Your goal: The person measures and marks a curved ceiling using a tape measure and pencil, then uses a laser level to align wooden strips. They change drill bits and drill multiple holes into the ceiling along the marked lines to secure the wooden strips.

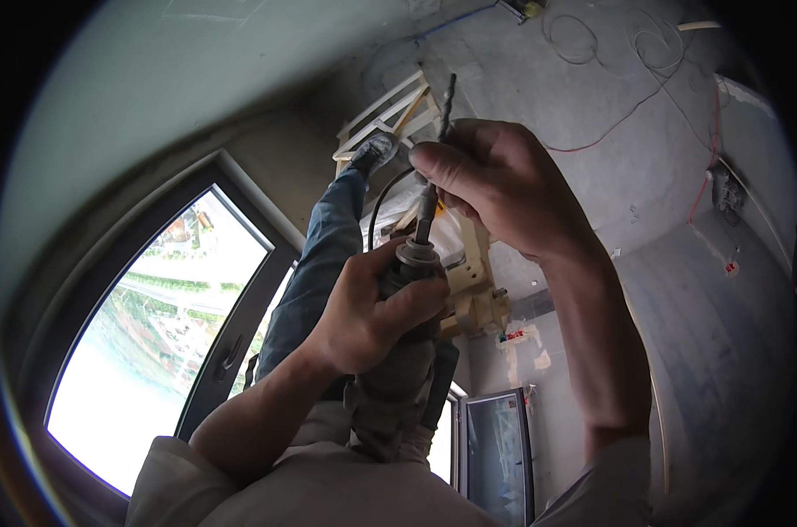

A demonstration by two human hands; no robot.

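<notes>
In the head view my left hand is wrapped round the front of a dark, dusty rotary drill, just below the pale collar at its chuck. A long metal drill bit stands up from it, pointing away from me. My right hand grips the bit partway along, thumb bent over it, with the tip showing above the fingers. A thin black cable curves beside the drill, left of the bit.
My leg and shoe lie beside a pale wooden frame and beige wooden pieces. At left is a bright window. Loose cables cross the grey surface at upper right. A glazed panel is lower down.
</notes>
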